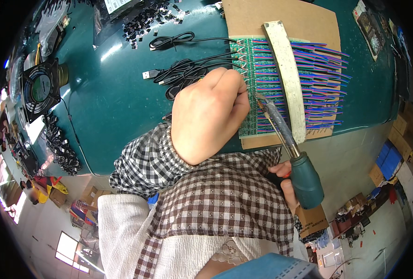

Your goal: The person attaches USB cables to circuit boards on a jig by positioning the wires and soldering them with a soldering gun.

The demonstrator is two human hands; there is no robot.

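My left hand (208,114) is closed in a pinch at the left edge of a row of narrow green circuit boards (250,109); what its fingertips hold is hidden. My right hand (283,179), partly hidden, grips a soldering iron (307,181) by its green handle. The iron's tip reaches the boards just right of the left fingertips. Black cables (183,69), coiled and one with a USB plug, run to the upper boards. Blue, red and black wires (325,76) fan out on the right. A pale bar (288,79) lies across the boards and wires.
Cardboard (308,18) lies beneath the boards on the green table (118,93). Small black parts (150,23) are scattered at the back. At left stand a fan (41,88) with a trailing cord and a heap of black cables (60,146). A tray-like case (369,30) lies far right.
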